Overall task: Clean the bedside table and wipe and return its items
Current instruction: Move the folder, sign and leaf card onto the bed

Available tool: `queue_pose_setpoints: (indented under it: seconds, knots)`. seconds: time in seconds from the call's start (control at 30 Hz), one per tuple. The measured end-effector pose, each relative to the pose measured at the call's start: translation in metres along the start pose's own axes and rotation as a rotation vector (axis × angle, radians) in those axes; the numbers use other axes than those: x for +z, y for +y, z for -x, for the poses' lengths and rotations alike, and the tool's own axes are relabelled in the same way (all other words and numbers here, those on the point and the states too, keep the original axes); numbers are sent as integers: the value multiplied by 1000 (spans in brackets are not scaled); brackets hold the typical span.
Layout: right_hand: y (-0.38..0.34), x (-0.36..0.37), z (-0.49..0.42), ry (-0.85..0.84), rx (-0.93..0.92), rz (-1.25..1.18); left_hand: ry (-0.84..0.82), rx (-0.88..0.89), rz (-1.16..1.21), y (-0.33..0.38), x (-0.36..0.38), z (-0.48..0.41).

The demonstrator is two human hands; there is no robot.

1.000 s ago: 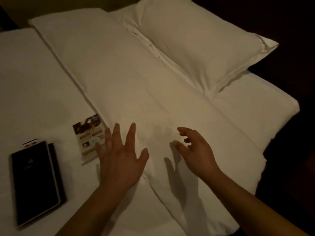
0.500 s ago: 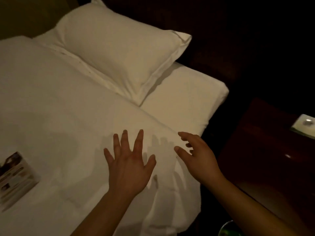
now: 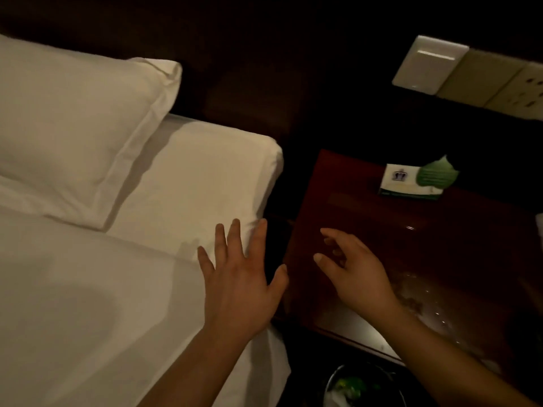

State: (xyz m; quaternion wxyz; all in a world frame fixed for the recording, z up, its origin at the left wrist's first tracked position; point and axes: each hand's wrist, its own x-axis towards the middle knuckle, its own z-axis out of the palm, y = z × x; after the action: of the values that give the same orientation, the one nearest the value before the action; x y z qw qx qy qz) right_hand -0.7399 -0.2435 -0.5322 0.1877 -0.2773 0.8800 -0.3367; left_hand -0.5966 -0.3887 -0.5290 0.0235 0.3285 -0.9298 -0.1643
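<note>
A dim room is seen from above; a dark red-brown glossy wooden bedside table (image 3: pixel 440 248) stands just beside a bed covered with a white sheet (image 3: pixel 194 177), a dark gap being left between them; a plump white pillow (image 3: pixel 73 127) lies at the head of the bed, against a dark panel. Pale reflections and what may be wet smears are seen on the near part of the table top. A white and green tissue box (image 3: pixel 407 183), with a green tissue (image 3: pixel 437 173) standing out of it, is set near the table's far edge. A cream wall switch plate (image 3: pixel 430 64) and a cream socket (image 3: pixel 523 89) are fixed on the panel above. A round bin (image 3: pixel 361 389) with green and white contents is seen below the table's near edge. The left hand (image 3: pixel 241 286) is held palm down over the bed's edge, fingers straight and spread wide, nothing gripped; the right hand (image 3: pixel 358 274) is held over the table's near left part, fingers loosely curled, nothing held; whether either touches the surface cannot be told.
</note>
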Motion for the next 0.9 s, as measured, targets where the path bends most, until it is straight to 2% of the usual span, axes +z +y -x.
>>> queue_pose_setpoints:
  seconds: [0.27, 0.47, 0.6, 0.9]
  knots:
    - [54, -43, -29, 210, 245, -144, -117, 231, -67, 54, 73, -54]
    - [113, -81, -55, 456, 345, -197, -173, 247, -86, 74, 134, -83]
    - [148, -116, -95, 601, 439, -281, -134, 256, -180, 74, 149, -81]
    - [183, -133, -166, 476, 374, -422, -86, 236, -230, 79, 148, -80]
